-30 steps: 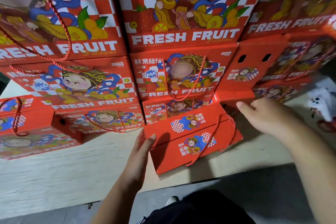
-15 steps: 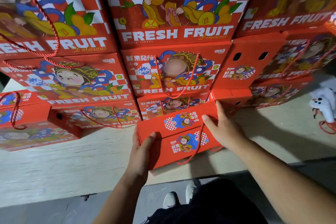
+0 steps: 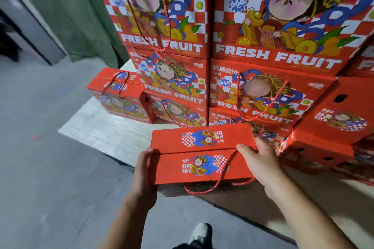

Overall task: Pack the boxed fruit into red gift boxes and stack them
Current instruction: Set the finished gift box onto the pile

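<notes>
Left hand (image 3: 144, 170): we clamp it on the left end of the gift box (image 3: 194, 159), fingers curled round the edge.
Right hand (image 3: 260, 160): we grip the box's right end, thumb on top.
Forearms: both reach forward to the box.

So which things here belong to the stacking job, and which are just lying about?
Part of the job:
- red gift box, held at its ends by left hand and right hand
- stacked gift boxes
- wooden platform

Lying about:
- green curtain

- You get dim, even indoor light; its source is out of view.
- Soft shadow lies under the gift box (image 3: 200, 157).
- Edges bend and smear, perhaps motion blur.
</notes>
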Action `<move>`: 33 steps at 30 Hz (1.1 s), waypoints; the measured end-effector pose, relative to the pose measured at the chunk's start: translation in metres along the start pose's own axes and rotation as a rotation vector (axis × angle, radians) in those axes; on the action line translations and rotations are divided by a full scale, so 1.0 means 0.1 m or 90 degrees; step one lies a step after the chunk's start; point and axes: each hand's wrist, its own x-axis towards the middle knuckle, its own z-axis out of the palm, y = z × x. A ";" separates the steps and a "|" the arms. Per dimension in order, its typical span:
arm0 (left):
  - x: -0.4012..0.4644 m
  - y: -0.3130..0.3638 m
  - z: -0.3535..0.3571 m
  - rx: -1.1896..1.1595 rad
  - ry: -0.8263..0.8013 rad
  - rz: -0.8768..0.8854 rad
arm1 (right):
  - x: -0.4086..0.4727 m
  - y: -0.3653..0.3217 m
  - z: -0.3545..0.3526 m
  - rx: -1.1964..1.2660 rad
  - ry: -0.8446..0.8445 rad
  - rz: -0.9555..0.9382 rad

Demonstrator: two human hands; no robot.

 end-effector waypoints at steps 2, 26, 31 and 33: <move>-0.13 0.26 -0.16 -0.015 0.029 0.074 | -0.08 -0.22 0.21 0.029 -0.064 -0.038; 1.35 3.96 -2.16 0.051 -0.122 0.323 | -0.09 -2.85 3.48 0.062 0.094 -0.333; 2.11 4.21 -2.07 0.080 -0.213 0.309 | 0.34 -3.01 3.70 0.043 0.142 -0.318; 2.34 4.27 -2.05 0.073 -0.199 0.283 | 0.45 -3.02 3.75 0.037 0.158 -0.304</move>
